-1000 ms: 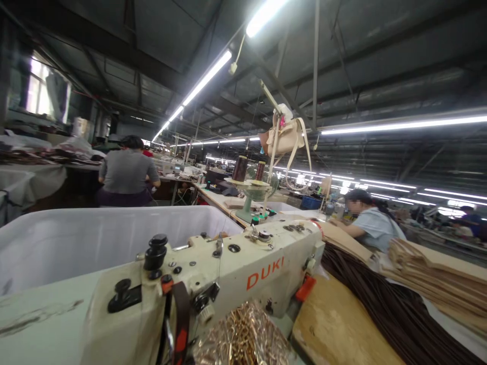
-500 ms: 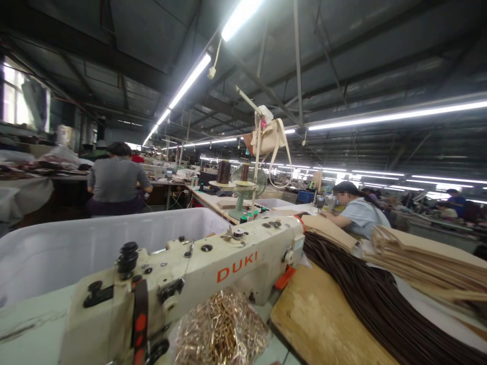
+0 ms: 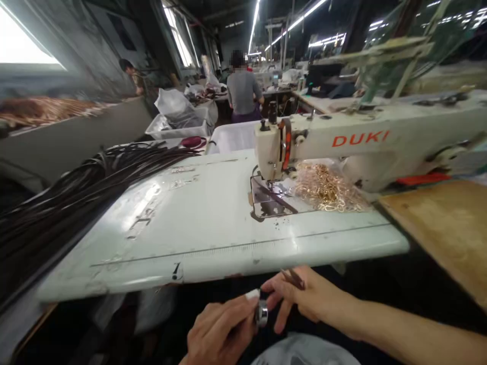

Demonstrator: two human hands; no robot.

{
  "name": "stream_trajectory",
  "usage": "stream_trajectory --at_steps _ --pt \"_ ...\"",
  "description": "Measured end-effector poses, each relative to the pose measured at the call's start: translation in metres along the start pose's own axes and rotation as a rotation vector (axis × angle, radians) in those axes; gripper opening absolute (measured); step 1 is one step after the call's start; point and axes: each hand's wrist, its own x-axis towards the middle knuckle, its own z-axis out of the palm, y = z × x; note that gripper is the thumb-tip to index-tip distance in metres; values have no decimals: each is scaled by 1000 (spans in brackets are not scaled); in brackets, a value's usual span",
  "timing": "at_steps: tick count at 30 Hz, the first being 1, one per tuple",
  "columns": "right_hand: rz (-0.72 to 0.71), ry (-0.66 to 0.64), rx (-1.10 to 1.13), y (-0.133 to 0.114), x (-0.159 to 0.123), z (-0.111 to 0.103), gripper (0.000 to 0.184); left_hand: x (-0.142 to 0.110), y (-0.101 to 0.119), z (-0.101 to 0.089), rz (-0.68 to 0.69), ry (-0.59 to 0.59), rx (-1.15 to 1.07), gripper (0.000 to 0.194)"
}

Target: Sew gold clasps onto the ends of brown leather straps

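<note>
Below the front edge of the sewing table (image 3: 213,223), my two hands meet in my lap. My left hand (image 3: 220,332) is closed, pinching a small silver bobbin (image 3: 262,313) at its fingertips. My right hand (image 3: 304,296) touches the same bobbin with thumb and forefinger, and a thin dark tool (image 3: 293,278), perhaps tweezers, lies tucked across its fingers. The white DUKI sewing machine (image 3: 361,139) stands at the table's right, its needle plate (image 3: 270,200) just ahead of my hands.
A clear bag of gold metal rings (image 3: 327,186) lies under the machine arm. Dark leather straps (image 3: 87,182) are heaped on the left. A wooden board (image 3: 445,228) sits to the right. A white bin (image 3: 236,137) stands behind the table, and other people work at benches beyond.
The view has swung down and to the left, from the ceiling and the machine's top to the table's front. Both my hands have come into sight holding the bobbin.
</note>
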Motion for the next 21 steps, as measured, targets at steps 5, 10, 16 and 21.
stream_trajectory --at_steps 5,10,16,21 --pt "-42 -82 233 -6 -6 11 49 25 4 16 101 65 49 29" --pt "-22 129 342 -8 -18 -11 42 62 7 34 101 -90 -112 33" --pt "-124 313 264 -19 -34 -58 42 129 12 71 174 -225 -185 27" --pt "-262 753 -290 -19 -46 -122 35 162 3 125 207 -180 -52 26"
